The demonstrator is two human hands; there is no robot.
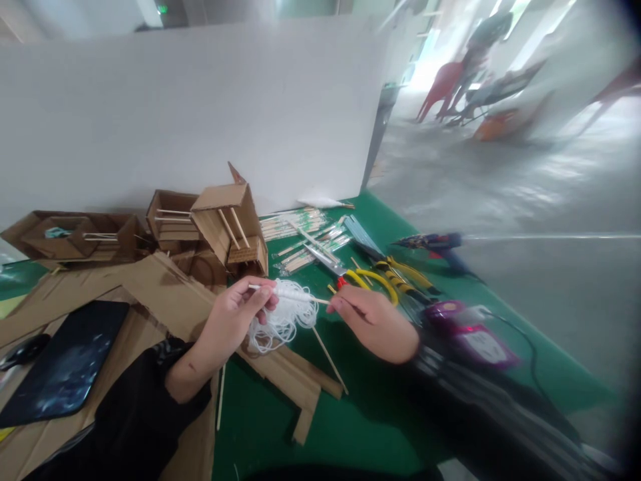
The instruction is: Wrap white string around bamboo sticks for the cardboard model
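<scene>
Between my two hands a thin wooden stick (321, 301) is held level, with white string (293, 294) wound around its middle. My left hand (235, 310) pinches the stick's left end and the string near it, thumb on top. The fingers of my right hand (373, 317) are closed on the stick's bare right end. A loose tangle of white cord (280, 327) lies just below and behind the stick. Under it are cut cardboard strips (288, 374) and another loose stick (330, 361) on the green table.
Cardboard boxes (230, 227) with sticks stand at the back left. Wrapped chopsticks (313, 244), yellow-handled scissors (373, 280) and pliers (405, 280) lie behind my right hand. A glue gun (435, 242) is near the right edge. A dark tablet (65, 361) rests on cardboard at left.
</scene>
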